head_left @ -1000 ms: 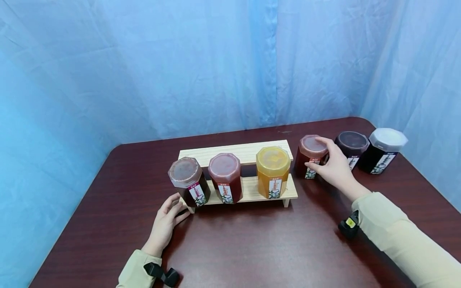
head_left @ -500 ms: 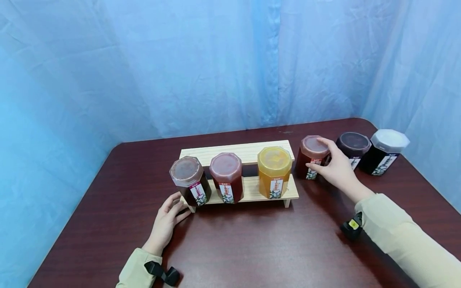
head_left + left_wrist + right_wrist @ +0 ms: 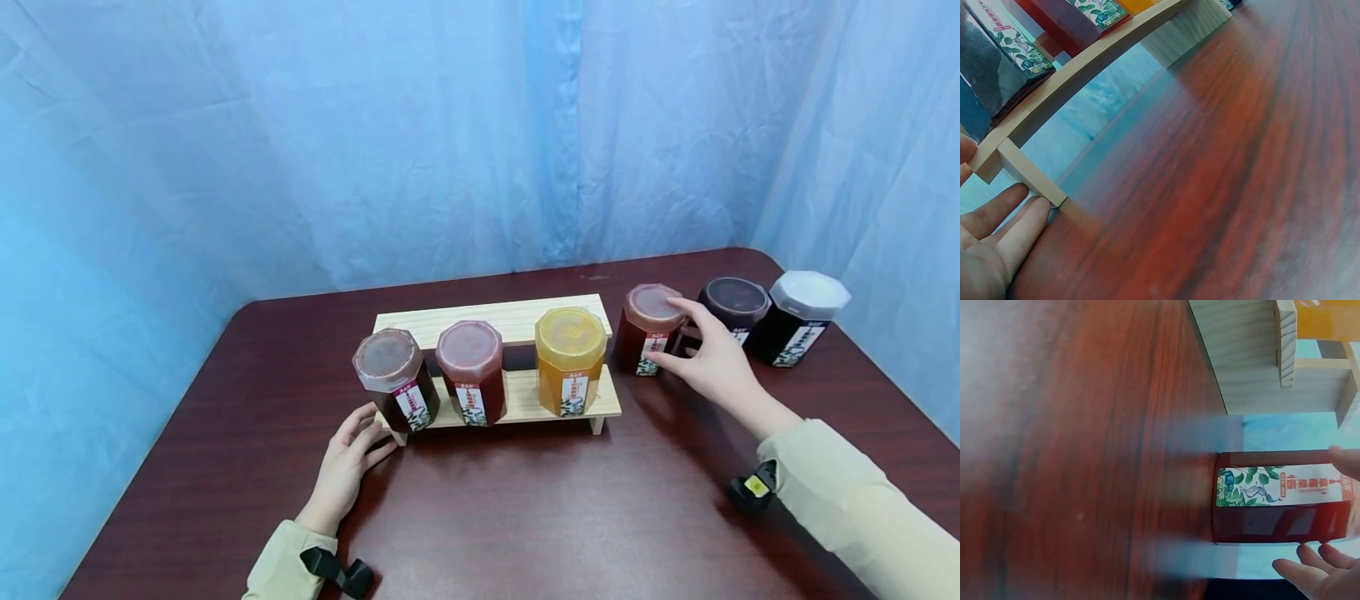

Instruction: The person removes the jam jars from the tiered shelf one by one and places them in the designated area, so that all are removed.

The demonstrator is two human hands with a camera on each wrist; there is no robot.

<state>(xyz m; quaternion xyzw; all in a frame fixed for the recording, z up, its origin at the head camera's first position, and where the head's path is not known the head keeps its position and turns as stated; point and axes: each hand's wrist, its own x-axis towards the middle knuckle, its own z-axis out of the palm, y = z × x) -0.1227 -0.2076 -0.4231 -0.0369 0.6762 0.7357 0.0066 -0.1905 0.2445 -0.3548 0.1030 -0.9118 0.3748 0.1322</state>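
My left hand [image 3: 347, 462] lies at the left end of a two-tier wooden rack [image 3: 525, 400], loosely extended fingers beside its leg [image 3: 1032, 172]. At the rack's right, my right hand [image 3: 708, 354] is around a red-brown jar [image 3: 651, 329] standing on the table. In the right wrist view the thumb is at the edge of this jar [image 3: 1272, 522]; the other fingers spread along its opposite side, some apart from it. On the rack's lower step stand a dark jar [image 3: 396, 379], a red jar [image 3: 471, 372] and a yellow jar [image 3: 571, 362].
Right of the red-brown jar stand a dark purple jar [image 3: 733, 304] and a black jar with a white lid [image 3: 799, 317]. The rack's upper step [image 3: 491, 317] is behind the three jars. Blue curtains [image 3: 450, 150] hang behind the dark wooden table [image 3: 510, 517].
My right hand has shifted slightly right and toward me, its fingers loosening from the red-brown jar, which stays in place. The left hand and the rack look unchanged.
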